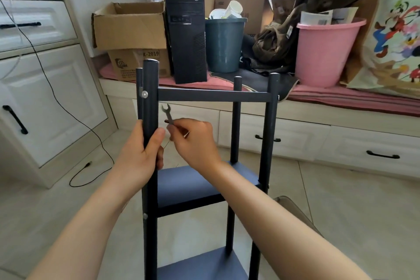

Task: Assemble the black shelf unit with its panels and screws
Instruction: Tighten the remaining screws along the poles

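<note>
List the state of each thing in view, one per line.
Left hand: grips the front left post.
Right hand: holds a small wrench.
Wrench: open jaw up, off the bolt.
Bolt: seated in the post.
Shelf unit: upright.
Cardboard box: flaps open.

A single head-worn camera is taking in the scene, looking forward and down from just above the person's own arms, which are reaching away from the lower edge. It is sitting close to the black shelf unit — the near post is filling the centre, and the lower panels are running out of the bottom edge. The left hand and right hand are lying mid-frame, near the lens. The wide angle is bending the edges, pulling in white cabinets at left and a cluttered window bench across the top — no second view is sharing any of this.
</note>
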`<state>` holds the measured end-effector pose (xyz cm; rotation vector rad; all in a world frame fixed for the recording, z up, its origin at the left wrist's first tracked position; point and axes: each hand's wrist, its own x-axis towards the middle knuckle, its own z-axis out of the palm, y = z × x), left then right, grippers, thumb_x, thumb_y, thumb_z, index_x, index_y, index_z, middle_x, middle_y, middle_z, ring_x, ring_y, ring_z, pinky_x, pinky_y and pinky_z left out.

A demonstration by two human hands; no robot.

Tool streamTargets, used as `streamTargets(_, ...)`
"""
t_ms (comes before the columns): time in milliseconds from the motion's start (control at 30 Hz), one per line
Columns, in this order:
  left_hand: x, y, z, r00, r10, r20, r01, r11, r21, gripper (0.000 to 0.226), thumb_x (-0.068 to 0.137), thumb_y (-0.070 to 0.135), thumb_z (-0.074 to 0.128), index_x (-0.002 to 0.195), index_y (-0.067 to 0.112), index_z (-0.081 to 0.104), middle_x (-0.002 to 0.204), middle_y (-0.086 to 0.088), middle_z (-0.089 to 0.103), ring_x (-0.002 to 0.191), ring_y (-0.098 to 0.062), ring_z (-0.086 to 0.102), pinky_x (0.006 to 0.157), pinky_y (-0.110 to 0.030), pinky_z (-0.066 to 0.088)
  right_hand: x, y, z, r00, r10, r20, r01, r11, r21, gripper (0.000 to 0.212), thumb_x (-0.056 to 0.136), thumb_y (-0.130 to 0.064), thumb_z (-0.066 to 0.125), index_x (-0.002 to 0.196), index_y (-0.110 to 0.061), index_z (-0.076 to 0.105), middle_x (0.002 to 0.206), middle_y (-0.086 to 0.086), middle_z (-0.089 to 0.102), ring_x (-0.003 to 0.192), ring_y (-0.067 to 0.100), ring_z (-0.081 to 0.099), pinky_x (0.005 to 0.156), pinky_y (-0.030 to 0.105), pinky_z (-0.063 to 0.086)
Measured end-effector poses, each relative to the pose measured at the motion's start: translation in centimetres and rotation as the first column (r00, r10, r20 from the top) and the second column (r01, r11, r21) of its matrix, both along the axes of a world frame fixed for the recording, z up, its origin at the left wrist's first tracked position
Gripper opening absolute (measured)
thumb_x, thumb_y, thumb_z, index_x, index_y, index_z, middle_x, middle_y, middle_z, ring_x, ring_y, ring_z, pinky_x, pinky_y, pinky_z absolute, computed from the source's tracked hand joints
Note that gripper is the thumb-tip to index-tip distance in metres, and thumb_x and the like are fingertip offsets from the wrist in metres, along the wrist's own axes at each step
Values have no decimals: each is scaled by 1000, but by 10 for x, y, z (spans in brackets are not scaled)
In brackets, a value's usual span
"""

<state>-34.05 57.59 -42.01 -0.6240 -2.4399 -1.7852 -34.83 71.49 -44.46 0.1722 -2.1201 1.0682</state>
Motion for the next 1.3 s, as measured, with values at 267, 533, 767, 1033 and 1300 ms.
streamTargets(267, 6, 0, 2, 1000, 20, 2, -20, 1000, -18, 15, 104, 37, 45, 93, 26, 44, 60, -1, 53, 49, -11, 53, 60, -42, 49, 26, 12, 35, 996, 47, 75, -53, 995, 81, 16, 93, -9, 64, 91, -1, 78, 74, 6, 73, 66, 17, 63, 64, 19, 48)
streamTargets(533, 12, 1, 6, 1000, -11, -6, 11, 1000, -16, 12, 105, 33, 45, 95, 25, 45, 61, -4, 52, 50, -12, 52, 62, -43, 49, 36, 17, 53, 997, 23, 77, -30, 995, 93, 16, 92, -9, 65, 86, -3, 79, 66, -5, 65, 58, 10, 59, 60, 11, 45)
streamTargets(767, 13, 3, 6, 999, -29, -15, 28, 999, -29, 12, 105, 30, 44, 98, 21, 45, 66, -8, 52, 50, -10, 52, 58, -33, 48, 38, 17, 47, 997, -49, 52, 48, 999, 26, 14, 91, -9, 66, 88, -5, 80, 69, 0, 73, 64, 15, 67, 68, 25, 55)
streamTargets(1033, 10, 2, 3, 1000, -24, -15, 23, 999, -29, 14, 105, 31, 45, 100, 18, 45, 66, -9, 52, 49, -9, 51, 47, -19, 45, 36, 10, 34, 994, -109, -26, 108, 994, -27, 19, 93, -11, 65, 79, -4, 78, 64, 3, 71, 62, 19, 66, 68, 38, 52)
streamTargets(1300, 13, 1, 3, 998, -55, -22, 55, 998, -18, 12, 104, 33, 45, 99, 21, 46, 66, -9, 53, 51, -10, 53, 48, -17, 45, 23, 3, 19, 948, -180, -264, 214, 971, 103, 10, 88, -10, 72, 92, -3, 78, 76, 7, 72, 69, 21, 65, 64, 30, 51)
